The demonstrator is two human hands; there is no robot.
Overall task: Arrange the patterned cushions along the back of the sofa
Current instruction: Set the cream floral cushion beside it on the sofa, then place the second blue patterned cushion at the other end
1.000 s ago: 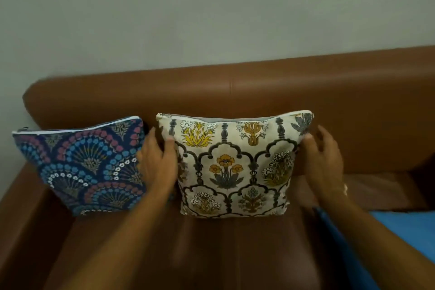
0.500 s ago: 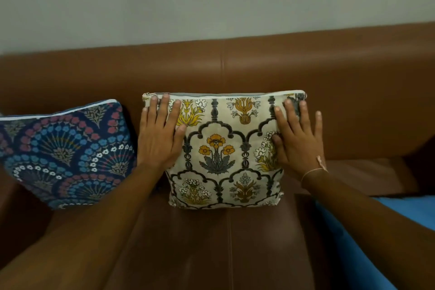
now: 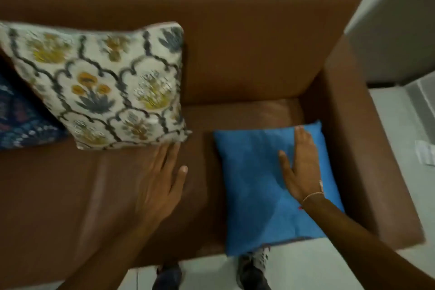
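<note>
Your right hand (image 3: pixel 303 167) lies flat and open on the blue cushion (image 3: pixel 263 193) at the sofa (image 3: pixel 259 30) seat's right front corner; your left hand (image 3: pixel 160 186) hovers open over the seat, just below the floral cushion (image 3: pixel 106 85) propped against the backrest, navy cushion (image 3: pixel 21 117) at the left edge
</note>
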